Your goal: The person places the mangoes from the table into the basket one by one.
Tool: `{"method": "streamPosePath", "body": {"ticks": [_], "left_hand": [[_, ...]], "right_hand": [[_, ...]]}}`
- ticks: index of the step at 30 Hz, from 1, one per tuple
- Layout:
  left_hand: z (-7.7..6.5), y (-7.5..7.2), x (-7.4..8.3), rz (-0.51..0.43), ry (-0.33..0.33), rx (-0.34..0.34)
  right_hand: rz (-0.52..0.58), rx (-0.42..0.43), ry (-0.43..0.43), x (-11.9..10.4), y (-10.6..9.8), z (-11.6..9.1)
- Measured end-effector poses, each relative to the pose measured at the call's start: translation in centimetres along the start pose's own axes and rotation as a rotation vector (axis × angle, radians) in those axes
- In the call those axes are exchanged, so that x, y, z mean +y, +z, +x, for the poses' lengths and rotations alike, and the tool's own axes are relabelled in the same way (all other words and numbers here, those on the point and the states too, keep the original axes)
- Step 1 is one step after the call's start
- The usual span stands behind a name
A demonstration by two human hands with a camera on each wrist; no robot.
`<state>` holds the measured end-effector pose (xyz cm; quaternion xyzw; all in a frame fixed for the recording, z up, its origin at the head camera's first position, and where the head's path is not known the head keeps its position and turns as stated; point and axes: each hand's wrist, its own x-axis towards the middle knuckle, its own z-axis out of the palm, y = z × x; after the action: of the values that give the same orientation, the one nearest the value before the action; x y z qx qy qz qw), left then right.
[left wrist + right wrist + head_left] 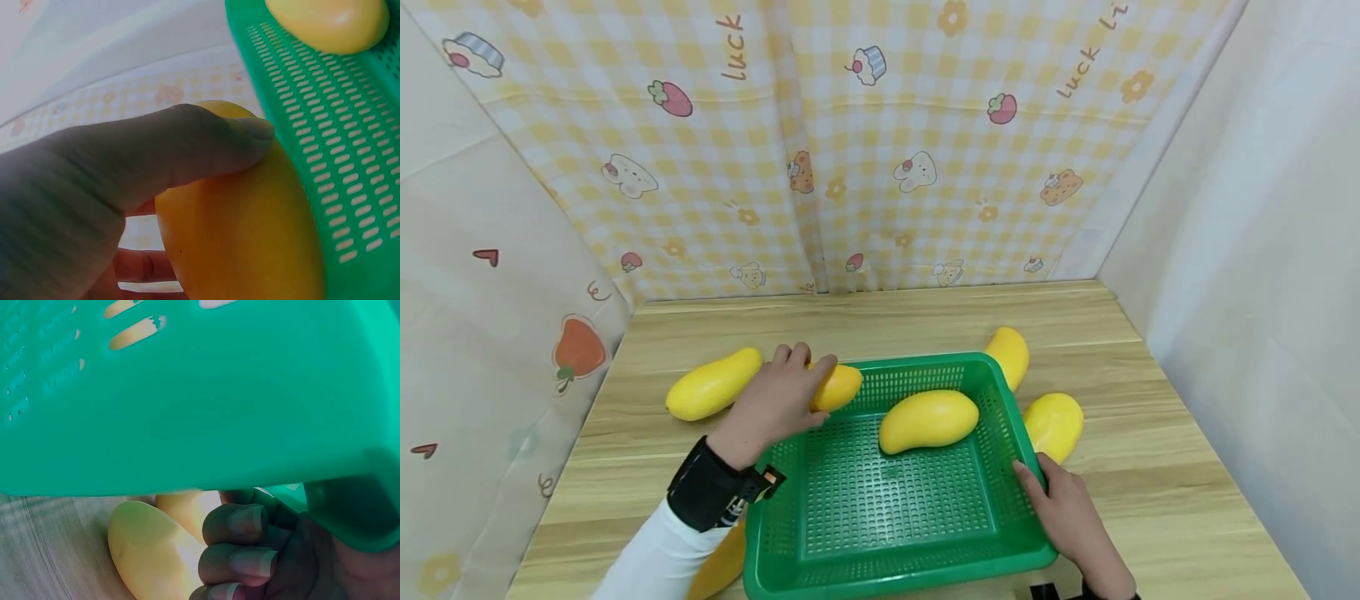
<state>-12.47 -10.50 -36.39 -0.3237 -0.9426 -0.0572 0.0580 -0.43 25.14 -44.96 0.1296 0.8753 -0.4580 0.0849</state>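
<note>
A green plastic basket (895, 492) with perforated walls sits at the front of the wooden table. My left hand (782, 396) grips an orange-yellow mango (838, 387) over the basket's far left corner; in the left wrist view, the thumb lies across this mango (244, 231). One yellow mango (928, 419) lies inside the basket, toward the back right. With thumb inside and fingers outside, my right hand (1067, 508) holds the basket's right rim. The right wrist view shows its curled fingers (237, 562) beneath the green rim.
Outside the basket, one mango (715, 383) lies at the left back. Two more, a curved mango (1009, 357) and a rounder mango (1054, 425), lie along its right side. Another mango (721, 562) is partly hidden under my left forearm. A patterned curtain (865, 167) hangs behind the table.
</note>
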Motion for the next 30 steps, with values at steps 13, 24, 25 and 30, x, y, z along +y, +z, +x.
{"method": "streamPosePath", "body": {"ticks": [13,24,25,30], "left_hand": [[1.5,2.6,1.4,0.075,0.088,-0.022],[2.6,4.1,2.4,0.252,0.169,-0.035],[2.7,4.2,2.5,0.272,0.178,-0.024],[2.7,5.3,2.7,0.333,0.184,-0.043]], "right_hand": [[0.007,-0.004,0.006,0.1,-0.1,-0.1],[0.008,0.003,-0.005,0.0,-0.2,0.0],[0.005,0.003,-0.007,0.0,-0.2,0.0],[-0.011,0.003,-0.019,-0.1,-0.1,0.1]]}}
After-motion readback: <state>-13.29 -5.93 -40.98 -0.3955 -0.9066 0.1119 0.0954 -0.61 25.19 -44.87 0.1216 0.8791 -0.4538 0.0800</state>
